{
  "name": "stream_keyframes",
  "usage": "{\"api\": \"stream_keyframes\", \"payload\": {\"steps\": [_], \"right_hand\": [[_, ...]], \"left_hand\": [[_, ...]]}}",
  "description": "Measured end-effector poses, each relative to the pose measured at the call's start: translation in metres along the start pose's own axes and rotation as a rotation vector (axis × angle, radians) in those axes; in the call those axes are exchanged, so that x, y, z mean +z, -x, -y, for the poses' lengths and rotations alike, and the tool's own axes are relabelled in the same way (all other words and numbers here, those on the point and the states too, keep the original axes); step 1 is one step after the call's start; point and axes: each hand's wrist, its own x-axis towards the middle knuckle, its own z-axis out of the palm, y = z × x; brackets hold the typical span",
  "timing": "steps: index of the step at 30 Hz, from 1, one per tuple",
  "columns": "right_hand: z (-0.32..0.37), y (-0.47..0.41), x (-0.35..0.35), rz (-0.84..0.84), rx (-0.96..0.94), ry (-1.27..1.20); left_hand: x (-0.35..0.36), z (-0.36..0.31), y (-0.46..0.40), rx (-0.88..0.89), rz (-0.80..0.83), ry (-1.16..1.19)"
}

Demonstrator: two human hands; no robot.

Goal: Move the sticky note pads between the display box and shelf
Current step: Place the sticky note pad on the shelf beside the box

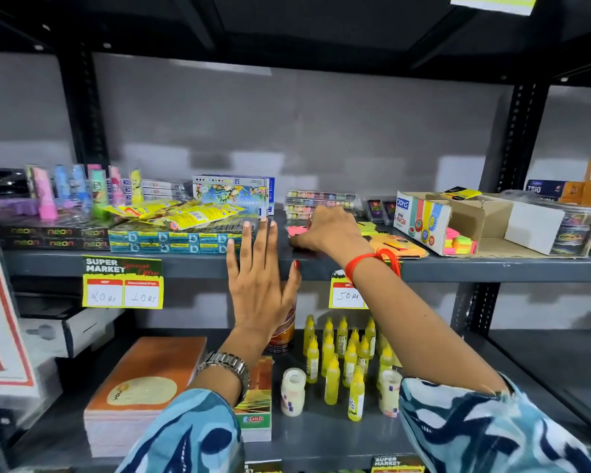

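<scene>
The right hand (325, 230) lies on the shelf (492, 268) with its fingers curled down on a pink sticky note pad (294, 231); how firmly it grips cannot be told, because the hand covers most of the pad. The left hand (258, 281) is flat and spread, holding nothing, in front of the shelf edge just left of the right hand. Just behind the right hand stand clear cases of coloured beads (321, 203). To its right lie yellow and orange pads (389, 242), partly hidden by the wrist, and further right the open display box (423, 221), which shows more neon pads (459, 244) at its low front. Left of the grip, blue packs (174, 242) and yellow pouches (185, 213) stand close. Only a narrow bare strip of shelf lies between these packs and the pink pad.
</scene>
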Motion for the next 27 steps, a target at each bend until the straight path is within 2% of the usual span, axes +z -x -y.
{"api": "stream_keyframes", "payload": {"steps": [8, 14, 20, 27], "right_hand": [[-0.004, 0.005, 0.0, -0.17, 0.011, -0.213], [-0.008, 0.013, -0.027, -0.324, -0.016, -0.414], [-0.046, 0.029, -0.074, -0.546, -0.048, -0.409], [-0.127, 0.041, -0.098, -0.677, 0.105, -0.27]], "left_hand": [[0.0, 0.0, -0.001, 0.0, -0.002, -0.01], [0.0, -0.003, -0.001, -0.012, -0.019, -0.021], [0.0, -0.003, -0.001, -0.008, -0.015, -0.023], [0.004, -0.004, -0.001, -0.011, -0.077, 0.002]]}}
